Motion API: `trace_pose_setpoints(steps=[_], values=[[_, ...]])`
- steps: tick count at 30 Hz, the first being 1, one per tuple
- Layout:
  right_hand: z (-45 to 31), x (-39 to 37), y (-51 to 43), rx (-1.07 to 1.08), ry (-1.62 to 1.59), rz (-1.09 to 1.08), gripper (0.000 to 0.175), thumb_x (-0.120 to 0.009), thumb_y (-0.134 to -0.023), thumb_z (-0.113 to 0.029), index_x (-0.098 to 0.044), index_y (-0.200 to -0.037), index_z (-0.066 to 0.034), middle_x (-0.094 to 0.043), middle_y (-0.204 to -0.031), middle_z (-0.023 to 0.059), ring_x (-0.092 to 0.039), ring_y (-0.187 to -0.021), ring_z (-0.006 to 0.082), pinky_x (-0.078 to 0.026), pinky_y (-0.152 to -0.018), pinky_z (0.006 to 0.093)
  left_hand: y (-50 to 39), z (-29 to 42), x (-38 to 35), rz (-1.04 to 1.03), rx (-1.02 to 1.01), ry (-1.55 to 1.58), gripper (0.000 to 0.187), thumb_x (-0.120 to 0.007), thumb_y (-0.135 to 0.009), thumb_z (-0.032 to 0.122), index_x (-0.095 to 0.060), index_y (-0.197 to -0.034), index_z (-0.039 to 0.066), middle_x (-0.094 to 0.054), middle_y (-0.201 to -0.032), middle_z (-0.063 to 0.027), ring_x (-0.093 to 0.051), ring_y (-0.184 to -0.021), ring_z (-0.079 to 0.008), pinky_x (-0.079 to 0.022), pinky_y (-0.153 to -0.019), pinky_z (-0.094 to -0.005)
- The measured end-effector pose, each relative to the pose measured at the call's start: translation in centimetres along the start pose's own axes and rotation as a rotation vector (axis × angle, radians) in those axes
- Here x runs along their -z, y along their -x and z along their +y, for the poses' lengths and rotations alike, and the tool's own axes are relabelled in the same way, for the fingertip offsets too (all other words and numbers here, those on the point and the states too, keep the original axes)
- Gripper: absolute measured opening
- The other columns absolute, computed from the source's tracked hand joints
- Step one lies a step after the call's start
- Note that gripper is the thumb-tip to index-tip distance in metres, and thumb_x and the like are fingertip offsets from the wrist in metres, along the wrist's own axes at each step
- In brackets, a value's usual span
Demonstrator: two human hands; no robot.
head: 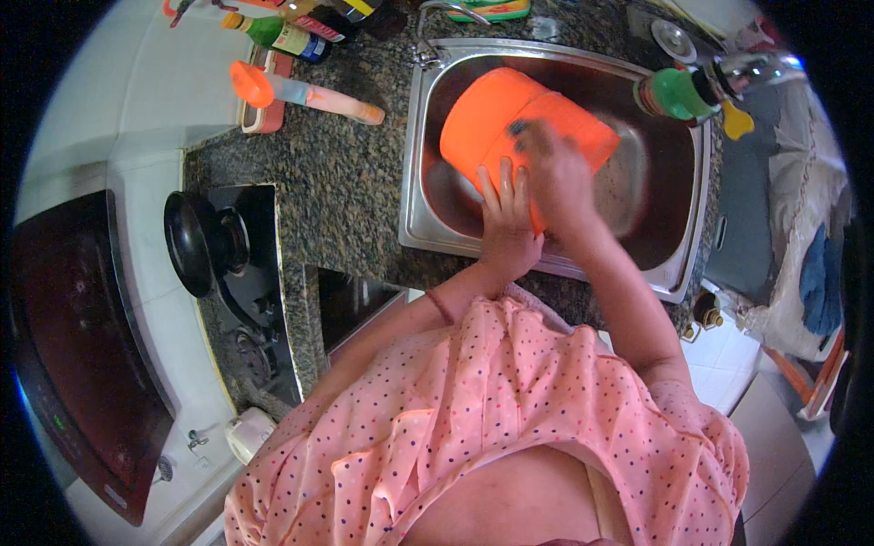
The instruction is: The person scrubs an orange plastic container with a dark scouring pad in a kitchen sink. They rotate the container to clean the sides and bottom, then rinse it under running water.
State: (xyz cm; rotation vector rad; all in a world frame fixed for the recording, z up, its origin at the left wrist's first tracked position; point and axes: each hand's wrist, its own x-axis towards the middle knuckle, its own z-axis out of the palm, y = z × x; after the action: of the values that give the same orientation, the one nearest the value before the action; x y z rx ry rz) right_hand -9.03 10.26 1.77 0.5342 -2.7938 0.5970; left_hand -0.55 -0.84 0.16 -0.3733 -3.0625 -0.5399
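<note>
An orange plastic container [488, 116] lies tilted on its side in the stainless steel sink [628, 198]. My left hand [509, 211] rests on its near side with fingers spread over the surface. Against the upper side of the container is my right hand [553, 157], blurred, with its fingers curled. A small dark thing [519, 127] shows at the right fingertips; whether it is a scrubber or a mark on the container I cannot tell. The metal faucet [454, 10] stands at the sink's back left corner.
A clear bottle with an orange top [328, 104] and a green bottle [287, 37] lie on the granite counter [341, 184] at left. A green bottle with a metal top [672, 94] stands by the sink's right rim. A black frying pan [188, 244] sits on the stove further left.
</note>
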Motion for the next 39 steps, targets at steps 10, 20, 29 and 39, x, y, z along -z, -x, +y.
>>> trace_pose_setpoints(steps=[10,20,29,39], values=[[3.6,-5.0,-6.5,-0.078,-0.029,-0.221,0.025,-0.057,-0.091,-0.006,-0.061,-0.115,0.0,-0.061,-0.114,0.0214,-0.07,-0.095,0.0372,-0.059,-0.077,0.0494,0.8,0.1,0.4,-0.007,0.123,0.155,0.114,-0.085,-0.069,0.018,-0.017,-0.158,-0.005,-0.009,-0.165,-0.0323,-0.003,-0.148,-0.0639,-0.018,-0.12,-0.0661],[0.1,-4.8,-14.9,-0.179,0.066,-0.571,0.031,-0.051,-0.092,-0.006,-0.06,-0.12,0.0044,-0.06,-0.128,0.025,-0.07,-0.1,0.0384,-0.059,-0.084,0.047,1.0,-0.2,-0.2,-0.059,0.115,0.074,0.114,-0.085,-0.07,0.021,-0.016,-0.158,-0.004,-0.011,-0.163,-0.0337,-0.004,-0.147,-0.0649,-0.017,-0.12,-0.0673],[6.4,-7.6,-9.0,0.071,-0.036,-0.215,0.03,-0.05,-0.095,-0.012,-0.066,-0.12,-0.0052,-0.066,-0.123,0.0223,-0.072,-0.091,0.0401,-0.058,-0.086,0.0459,0.9,-0.1,0.1,0.014,0.077,0.084,0.113,-0.085,-0.07,0.021,-0.017,-0.156,-0.007,-0.009,-0.163,-0.0345,-0.004,-0.146,-0.066,-0.016,-0.121,-0.0666],[8.1,-1.8,-2.2,-0.079,-0.073,-0.057,0.032,-0.055,-0.093,-0.012,-0.067,-0.122,-0.0063,-0.066,-0.125,0.0165,-0.067,-0.108,0.0308,-0.055,-0.092,0.0431,1.1,-0.3,0.0,-0.02,0.054,0.113,0.109,-0.082,-0.071,0.019,-0.018,-0.153,-0.014,-0.014,-0.159,-0.0396,-0.003,-0.146,-0.0662,-0.007,-0.122,-0.0686]])
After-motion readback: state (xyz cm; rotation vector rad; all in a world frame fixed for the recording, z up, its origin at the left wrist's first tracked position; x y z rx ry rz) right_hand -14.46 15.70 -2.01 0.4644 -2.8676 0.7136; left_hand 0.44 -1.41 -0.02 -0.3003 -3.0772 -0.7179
